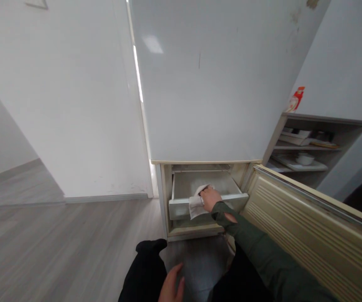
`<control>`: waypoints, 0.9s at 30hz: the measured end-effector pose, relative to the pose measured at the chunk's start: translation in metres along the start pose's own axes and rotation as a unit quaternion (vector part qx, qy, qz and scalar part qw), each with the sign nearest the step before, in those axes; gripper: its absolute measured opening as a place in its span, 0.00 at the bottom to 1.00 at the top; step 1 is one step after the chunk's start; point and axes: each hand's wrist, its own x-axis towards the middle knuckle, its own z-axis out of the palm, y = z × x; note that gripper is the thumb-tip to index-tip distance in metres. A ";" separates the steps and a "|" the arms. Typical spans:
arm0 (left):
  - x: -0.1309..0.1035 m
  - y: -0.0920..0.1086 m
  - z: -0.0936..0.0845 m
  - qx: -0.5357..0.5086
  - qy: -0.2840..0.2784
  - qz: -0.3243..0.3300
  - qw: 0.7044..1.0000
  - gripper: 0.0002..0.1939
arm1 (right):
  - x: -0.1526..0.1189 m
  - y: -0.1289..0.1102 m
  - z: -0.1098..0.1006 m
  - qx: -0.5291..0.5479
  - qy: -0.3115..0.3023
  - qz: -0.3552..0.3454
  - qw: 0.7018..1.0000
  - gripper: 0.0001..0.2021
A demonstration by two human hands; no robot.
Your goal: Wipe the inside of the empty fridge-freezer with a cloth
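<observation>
Close to my body, at the bottom of the view, my left hand (171,285) rests on my black-trousered knee (145,268), the fingers loosely together and holding nothing. Further forward, my right hand (210,198) in a dark green sleeve (256,247) reaches to the pulled-out white plastic freezer drawer (181,207). Its fingers are closed around a crumpled white cloth (196,204), pressing it on the drawer's front rim; part of the cloth hangs over the front.

I think the drawer could slip off its rails if I push down too hard on the rim, because it stands far out. The open cream ribbed lower door (309,226) is just beside my right arm, so there is little room on that side. On the left, the grey wooden floor (58,235) is open. Above, the closed white upper door (206,84) stands over the drawer.
</observation>
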 end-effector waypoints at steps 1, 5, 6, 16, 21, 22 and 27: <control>0.011 -0.006 -0.005 0.005 0.026 0.017 1.000 0.26 | -0.005 -0.002 0.000 0.001 -0.007 -0.010 1.000 0.15; 0.050 -0.010 -0.032 0.058 0.103 0.072 0.990 0.28 | -0.031 -0.019 0.006 0.015 -0.021 -0.046 0.999 0.15; 0.057 -0.008 -0.036 0.070 0.115 0.078 0.988 0.30 | -0.037 -0.024 0.008 0.023 -0.020 -0.053 0.998 0.15; 0.099 0.024 -0.008 0.031 0.134 0.001 0.990 0.39 | -0.066 -0.026 0.017 0.085 -0.017 -0.044 0.995 0.17; 0.105 0.020 -0.004 0.018 0.151 -0.016 0.988 0.36 | -0.063 -0.012 0.003 0.191 -0.045 -0.045 0.979 0.16; 0.106 0.017 -0.003 0.017 0.155 -0.012 0.988 0.36 | -0.056 -0.009 0.000 0.215 -0.060 -0.044 0.974 0.15; 0.103 -0.005 0.008 0.041 0.181 -0.002 0.983 0.36 | 0.018 -0.019 0.014 0.289 -0.192 -0.049 0.937 0.12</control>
